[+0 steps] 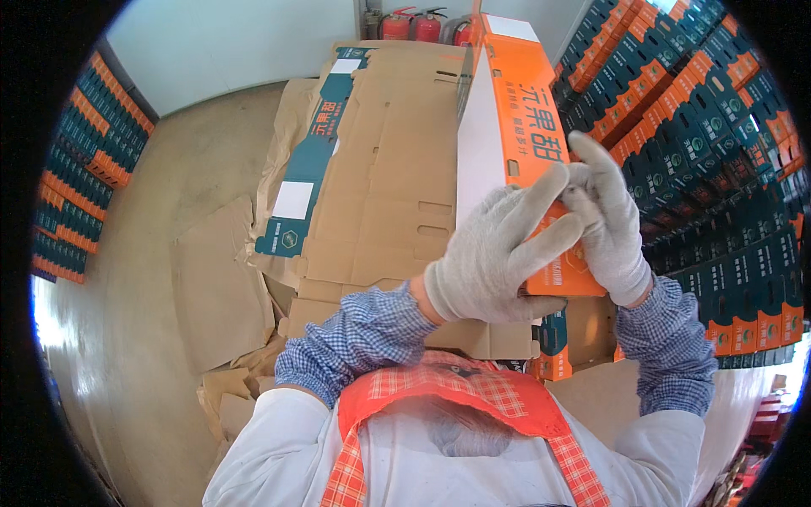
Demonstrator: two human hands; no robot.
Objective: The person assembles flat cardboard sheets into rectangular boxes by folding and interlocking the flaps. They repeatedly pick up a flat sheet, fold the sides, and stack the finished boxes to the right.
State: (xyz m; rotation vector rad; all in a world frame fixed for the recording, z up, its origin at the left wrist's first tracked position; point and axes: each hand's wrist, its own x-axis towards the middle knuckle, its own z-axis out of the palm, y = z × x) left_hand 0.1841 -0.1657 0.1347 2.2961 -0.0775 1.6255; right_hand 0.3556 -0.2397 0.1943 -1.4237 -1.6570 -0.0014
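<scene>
My left hand (507,247), in a pale work glove, is spread over the near part of an orange printed cardboard box (529,108). My right hand (605,215), gloved alike, is at the box's right edge, its fingers beside those of my left hand. Whether the fingers pinch something small between them cannot be told. The box stands on the right of a pile of flat cardboard blanks (380,165), with a white panel (475,152) along its left side. A green printed strip (310,158) runs down the left edge of the blanks.
Tall stacks of green and orange cartons (690,139) rise on the right, more cartons (95,158) on the far left. Red fire extinguishers (396,28) stand by the back wall. Brown sheet material (222,279) lies on the floor left of the pile, with crumpled brown paper (231,393) nearer me.
</scene>
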